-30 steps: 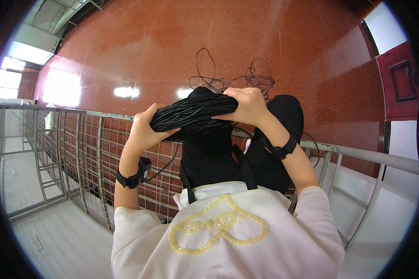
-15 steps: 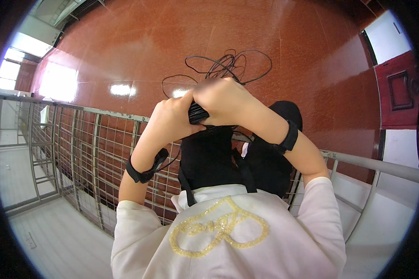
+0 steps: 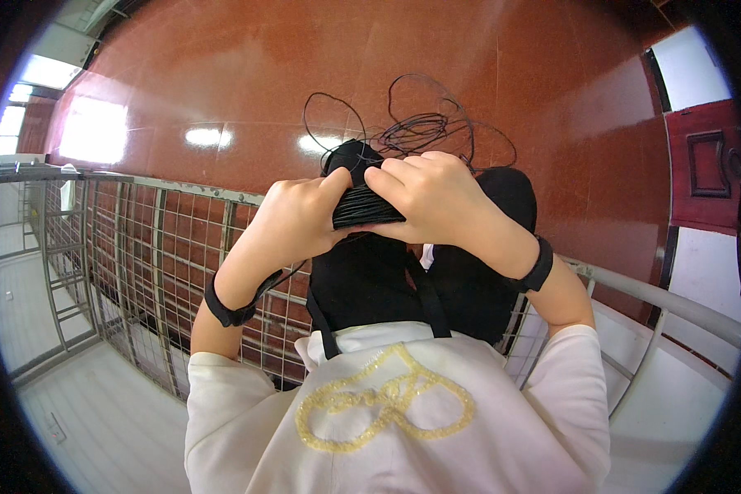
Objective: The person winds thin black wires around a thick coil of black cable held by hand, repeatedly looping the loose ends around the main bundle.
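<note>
A tight bundle of thin black cable [image 3: 367, 206], its turns lying side by side, is held in front of my lap. My left hand [image 3: 298, 216] is closed round its left end, thumb on top. At the other end, my right hand [image 3: 435, 193] grips it with the fingers curled over and the thumb along the top. Whether the turns go round a core is hidden. Loose loops of the same black cable [image 3: 420, 132] spread over the floor beyond my hands, some passing above my black-trousered legs [image 3: 362, 280].
Metal mesh [image 3: 189, 235] in a frame runs beside me on the left. At the right is a pale metal rail [image 3: 675, 300]. Reddish-brown glossy tiles [image 3: 247, 74] cover the floor ahead. A dark red panelled door [image 3: 704, 165] stands at the far right.
My right hand has moved right, from over the top of the bundle to its right end, baring more of the turns. The loose loops have shifted and spread to the right.
</note>
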The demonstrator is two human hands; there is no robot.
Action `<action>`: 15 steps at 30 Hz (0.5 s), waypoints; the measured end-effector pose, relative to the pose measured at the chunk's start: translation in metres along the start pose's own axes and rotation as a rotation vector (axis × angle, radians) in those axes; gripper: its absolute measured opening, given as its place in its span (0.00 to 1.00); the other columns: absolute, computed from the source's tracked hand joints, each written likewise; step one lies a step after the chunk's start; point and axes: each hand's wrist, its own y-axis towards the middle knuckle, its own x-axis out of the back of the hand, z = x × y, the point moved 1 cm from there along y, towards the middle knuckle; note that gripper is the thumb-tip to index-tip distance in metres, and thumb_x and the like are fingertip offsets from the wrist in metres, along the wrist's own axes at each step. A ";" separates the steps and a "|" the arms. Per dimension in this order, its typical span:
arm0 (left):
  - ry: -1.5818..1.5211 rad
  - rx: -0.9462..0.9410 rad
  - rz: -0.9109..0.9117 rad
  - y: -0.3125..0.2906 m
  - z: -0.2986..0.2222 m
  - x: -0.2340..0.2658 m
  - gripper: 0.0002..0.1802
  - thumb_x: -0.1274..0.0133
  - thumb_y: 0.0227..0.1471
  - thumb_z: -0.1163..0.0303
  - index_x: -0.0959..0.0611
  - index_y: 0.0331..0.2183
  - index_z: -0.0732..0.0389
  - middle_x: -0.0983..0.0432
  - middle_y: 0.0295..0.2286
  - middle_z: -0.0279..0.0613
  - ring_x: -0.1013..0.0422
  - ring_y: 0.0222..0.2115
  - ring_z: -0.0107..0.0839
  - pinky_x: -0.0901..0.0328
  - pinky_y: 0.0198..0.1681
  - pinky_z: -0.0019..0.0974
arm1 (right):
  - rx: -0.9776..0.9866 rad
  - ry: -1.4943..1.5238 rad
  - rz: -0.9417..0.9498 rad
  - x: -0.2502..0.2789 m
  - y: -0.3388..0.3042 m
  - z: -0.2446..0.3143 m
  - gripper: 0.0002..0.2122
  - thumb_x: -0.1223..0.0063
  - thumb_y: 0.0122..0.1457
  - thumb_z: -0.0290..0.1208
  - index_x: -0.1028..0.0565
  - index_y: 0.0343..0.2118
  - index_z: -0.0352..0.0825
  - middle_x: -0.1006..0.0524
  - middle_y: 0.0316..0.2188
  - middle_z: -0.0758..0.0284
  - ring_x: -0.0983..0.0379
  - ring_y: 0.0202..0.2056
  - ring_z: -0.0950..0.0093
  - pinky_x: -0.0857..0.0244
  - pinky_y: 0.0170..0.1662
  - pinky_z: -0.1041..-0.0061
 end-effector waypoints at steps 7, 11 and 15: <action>0.004 0.000 -0.004 0.000 0.000 0.002 0.22 0.36 0.34 0.64 0.32 0.27 0.61 0.30 0.16 0.48 0.30 0.22 0.49 0.37 0.22 0.43 | -0.072 -0.088 -0.071 0.002 -0.010 -0.005 0.27 0.37 0.36 0.51 0.30 0.32 0.33 0.30 0.21 0.68 0.29 0.22 0.72 0.37 0.26 0.77; -0.026 0.018 -0.012 -0.001 0.002 0.002 0.22 0.36 0.34 0.64 0.32 0.26 0.61 0.30 0.16 0.48 0.30 0.21 0.49 0.37 0.22 0.42 | -0.097 -0.084 -0.083 -0.003 -0.019 -0.009 0.26 0.38 0.35 0.52 0.30 0.30 0.35 0.30 0.21 0.68 0.29 0.24 0.71 0.36 0.27 0.74; -0.018 0.001 -0.017 -0.002 0.001 0.003 0.22 0.36 0.34 0.64 0.31 0.26 0.62 0.30 0.16 0.48 0.30 0.21 0.49 0.37 0.22 0.42 | -0.111 -0.078 -0.112 -0.006 -0.025 -0.013 0.30 0.36 0.32 0.54 0.29 0.33 0.33 0.27 0.24 0.65 0.27 0.25 0.70 0.35 0.28 0.75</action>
